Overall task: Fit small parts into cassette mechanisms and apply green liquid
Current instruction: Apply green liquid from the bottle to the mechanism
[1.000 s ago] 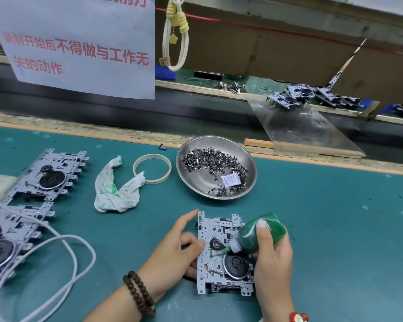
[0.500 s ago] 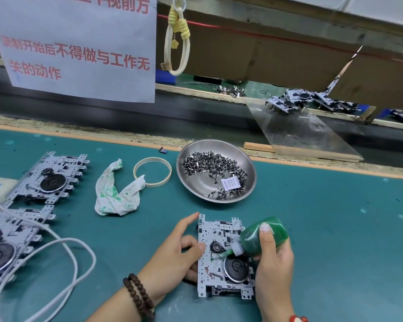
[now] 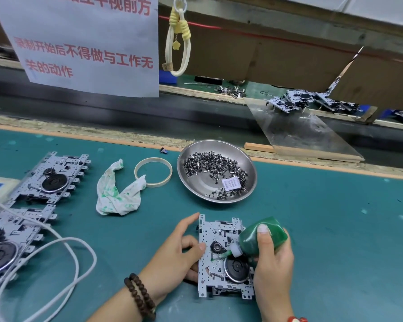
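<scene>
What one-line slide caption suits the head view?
Right hand tips a green bottle onto a cassette mechanism steadied by the left hand.

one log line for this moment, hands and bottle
right hand: grips green bottle, nozzle down on mechanism | left hand: steadies its left edge | step: applying green liquid
</scene>
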Motion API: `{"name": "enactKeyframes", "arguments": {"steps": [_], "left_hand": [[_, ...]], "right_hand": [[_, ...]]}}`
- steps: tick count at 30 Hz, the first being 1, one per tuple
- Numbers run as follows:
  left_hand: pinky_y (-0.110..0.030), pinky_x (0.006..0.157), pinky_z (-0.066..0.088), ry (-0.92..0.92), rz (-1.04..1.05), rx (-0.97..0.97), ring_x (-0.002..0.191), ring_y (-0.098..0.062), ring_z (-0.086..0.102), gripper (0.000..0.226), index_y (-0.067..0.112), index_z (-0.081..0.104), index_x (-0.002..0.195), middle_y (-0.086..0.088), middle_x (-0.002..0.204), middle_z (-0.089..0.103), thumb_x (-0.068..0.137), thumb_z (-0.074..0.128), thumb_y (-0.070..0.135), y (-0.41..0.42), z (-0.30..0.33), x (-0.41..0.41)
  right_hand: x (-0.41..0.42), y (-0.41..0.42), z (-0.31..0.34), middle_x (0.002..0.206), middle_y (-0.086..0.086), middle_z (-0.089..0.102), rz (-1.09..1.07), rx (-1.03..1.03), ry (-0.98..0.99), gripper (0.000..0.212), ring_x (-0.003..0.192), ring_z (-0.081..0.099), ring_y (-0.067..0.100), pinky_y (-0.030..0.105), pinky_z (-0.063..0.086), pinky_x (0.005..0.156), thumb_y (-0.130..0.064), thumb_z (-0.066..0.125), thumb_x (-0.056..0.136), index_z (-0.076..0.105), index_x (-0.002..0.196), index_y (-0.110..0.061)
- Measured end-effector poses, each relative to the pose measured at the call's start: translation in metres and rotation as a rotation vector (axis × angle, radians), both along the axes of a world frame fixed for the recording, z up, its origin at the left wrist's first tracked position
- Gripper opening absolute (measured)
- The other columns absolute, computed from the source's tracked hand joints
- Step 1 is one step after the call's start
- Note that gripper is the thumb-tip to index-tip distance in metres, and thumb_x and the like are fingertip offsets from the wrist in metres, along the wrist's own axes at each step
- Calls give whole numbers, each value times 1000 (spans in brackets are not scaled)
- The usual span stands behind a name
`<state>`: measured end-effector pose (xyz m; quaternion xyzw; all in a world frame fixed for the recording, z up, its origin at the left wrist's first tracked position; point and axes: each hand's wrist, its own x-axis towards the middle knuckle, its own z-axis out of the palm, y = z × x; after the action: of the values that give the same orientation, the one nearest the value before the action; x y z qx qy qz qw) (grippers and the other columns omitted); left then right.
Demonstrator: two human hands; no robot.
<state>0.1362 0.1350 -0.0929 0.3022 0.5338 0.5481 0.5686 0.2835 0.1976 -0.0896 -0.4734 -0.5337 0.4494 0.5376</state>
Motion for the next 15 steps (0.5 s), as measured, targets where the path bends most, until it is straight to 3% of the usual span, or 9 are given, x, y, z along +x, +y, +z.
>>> {"name": "enactKeyframes", "arguments": {"steps": [7,11,15], "left_hand": [[-25,49,50,-14,8,-2,53,-11,53,48,40,43,119,0,66,52,91,52,3,1,0,0],[-25,49,51,-14,6,-4,54,-11,54,48,42,44,118,-2,69,53,91,52,3,-1,-1,0],[-26,50,51,-17,11,-11,55,-13,55,47,41,44,118,-2,70,54,91,52,3,0,-2,-1]], "right_hand": [[-1,-1,1,69,-11,62,1,-12,17,25,68,56,13,41,46,72,-41,58,85,54,83,-16],[-1,0,2,67,-6,62,-24,-41,59,29,67,56,15,37,47,69,-44,62,82,55,83,-15],[9,9,9,61,-2,65,4,-235,489,27,52,60,9,21,53,50,-36,51,78,53,84,-10]]}}
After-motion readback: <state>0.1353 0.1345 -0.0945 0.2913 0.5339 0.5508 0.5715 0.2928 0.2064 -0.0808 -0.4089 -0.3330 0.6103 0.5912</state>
